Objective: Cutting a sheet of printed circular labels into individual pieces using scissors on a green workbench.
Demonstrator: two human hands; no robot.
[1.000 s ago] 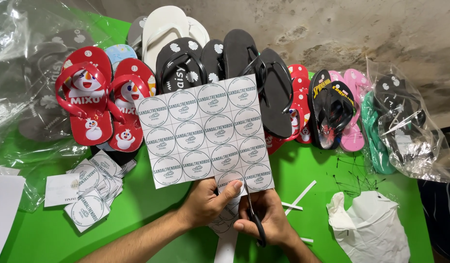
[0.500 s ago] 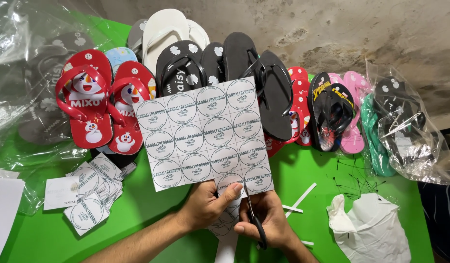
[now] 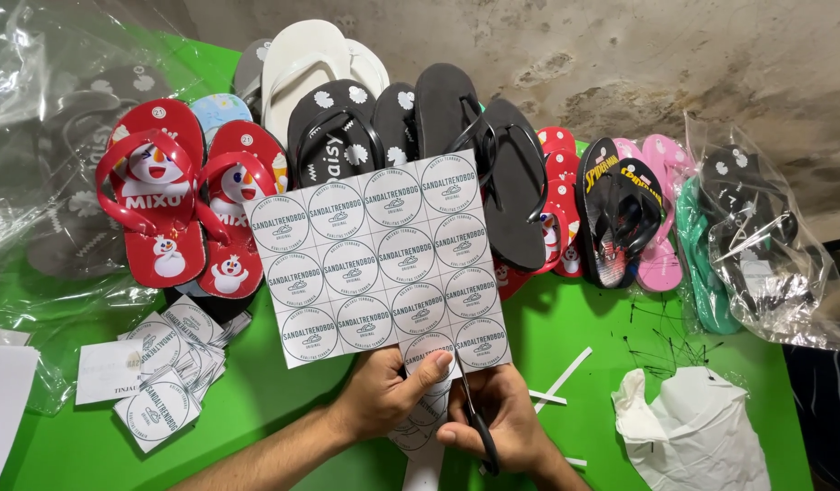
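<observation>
1. Two hands work at the bottom edge of the sticker sheet (image 3: 383, 259); compared with a second ago almost nothing has moved; the sheet is at the same place and same tilt, and the scissors (image 3: 474, 414) have advanced only a little into its lower edge.
2. I judge from this that the cutting goes slowly, and most of the round labels are not yet separated.
3. My left hand (image 3: 388, 395) grips the sheet's lower edge, thumb pressed on one round label; my right hand (image 3: 502, 418) is closed around the black scissors handles, blades pointing up between two labels.
4. I hold the sheet upright above the green table (image 3: 283, 409), in front of the row of flip-flops (image 3: 420, 136); it is white, with grey circles in rows, flat and not creased.
5. Cut square labels (image 3: 165, 373) lie in a loose pile at the left; thin paper strips (image 3: 565, 377) lie at the right of my hands.
</observation>
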